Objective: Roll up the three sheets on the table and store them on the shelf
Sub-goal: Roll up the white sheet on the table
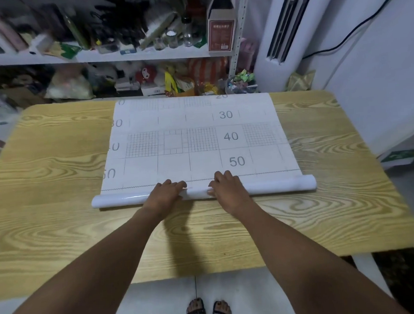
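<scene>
A white sheet printed with grids and the numbers 30, 40 and 50 lies flat on the wooden table. Its near end is wound into a glossy white roll lying crosswise. My left hand and my right hand both sit on the middle of that roll, palms down, fingers curled over its far side onto the flat part. Only this one sheet shows on the table. The metal shelf stands just behind the table's far edge.
The shelf's boards are crowded with bottles, jars, a brown carton, plush toys and bags. A tall white air conditioner stands at the right of the shelf. A bin of wrappers sits beside it. My sandalled feet show below the near table edge.
</scene>
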Available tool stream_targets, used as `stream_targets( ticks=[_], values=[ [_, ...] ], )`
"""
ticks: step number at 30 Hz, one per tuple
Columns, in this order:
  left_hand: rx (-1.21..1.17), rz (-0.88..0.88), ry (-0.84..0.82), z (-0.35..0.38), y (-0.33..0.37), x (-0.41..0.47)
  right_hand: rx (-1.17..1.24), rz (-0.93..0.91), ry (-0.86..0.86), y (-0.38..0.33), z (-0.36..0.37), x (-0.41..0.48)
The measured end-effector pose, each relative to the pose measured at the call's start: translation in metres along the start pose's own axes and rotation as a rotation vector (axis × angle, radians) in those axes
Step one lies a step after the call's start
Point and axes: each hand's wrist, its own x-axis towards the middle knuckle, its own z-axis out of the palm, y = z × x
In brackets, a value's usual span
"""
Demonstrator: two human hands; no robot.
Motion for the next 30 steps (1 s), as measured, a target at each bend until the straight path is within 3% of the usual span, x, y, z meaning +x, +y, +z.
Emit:
stream_targets(
  ticks=[4,8,16,19,24,30],
  values=[
    [-0.078,-0.072,-0.005,0.004,-0.003,0.001,0.198,-0.013,0.005,0.000,-0.007,-0.008],
    [-0.136,-0.058,-0.001,0.008,-0.002,-0.002,0.108,-0.030,0.014,-0.001,-0.012,-0.007],
    [0.032,0.091,0.138,0.020,-0.007,-0.010,0.155,0.020,-0.064,-0.002,-0.017,-0.003],
    [0.150,0.086,0.098,0.010,0.001,-0.010,0.217,0.072,-0.103,-0.003,-0.017,-0.002],
    [0.072,0.021,0.043,0.009,0.007,-0.006,0.339,0.148,-0.119,-0.004,-0.014,-0.003],
    [-0.034,-0.023,0.033,0.007,0.009,-0.008,0.121,0.012,-0.018,-0.005,-0.009,-0.010]
  ],
)
